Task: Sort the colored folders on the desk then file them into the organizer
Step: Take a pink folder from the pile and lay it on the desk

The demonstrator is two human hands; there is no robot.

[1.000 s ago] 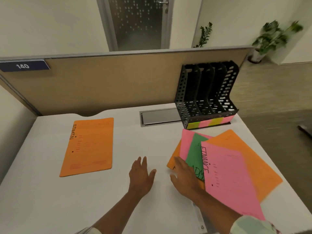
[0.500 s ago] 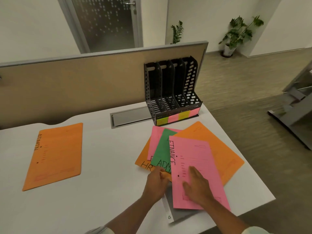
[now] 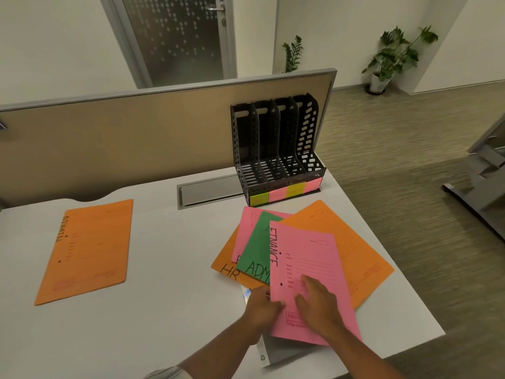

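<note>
A pink folder marked FINANCE (image 3: 311, 258) lies on top of a fanned pile at the desk's right. My right hand (image 3: 317, 302) rests flat on its lower part. My left hand (image 3: 262, 305) pinches its left edge near the bottom. Beneath it lie a green folder marked ADMIN (image 3: 259, 250), another pink folder (image 3: 250, 228), an orange folder marked HR (image 3: 228, 266) and a second orange folder (image 3: 355, 247). A separate orange ADMIN folder (image 3: 87, 250) lies alone at the left. The black four-slot organizer (image 3: 276, 149) stands empty at the back right.
A tan partition (image 3: 136, 127) runs behind the white desk (image 3: 169, 269). A grey cable flap (image 3: 210, 190) sits left of the organizer. A clear plastic sleeve (image 3: 270, 354) pokes out under the pile at the front edge. The desk's right edge drops to carpet.
My right hand moved onto the pink FINANCE folder. My left hand left the bare desk and took hold of that folder's left edge. The camera view swung right.
</note>
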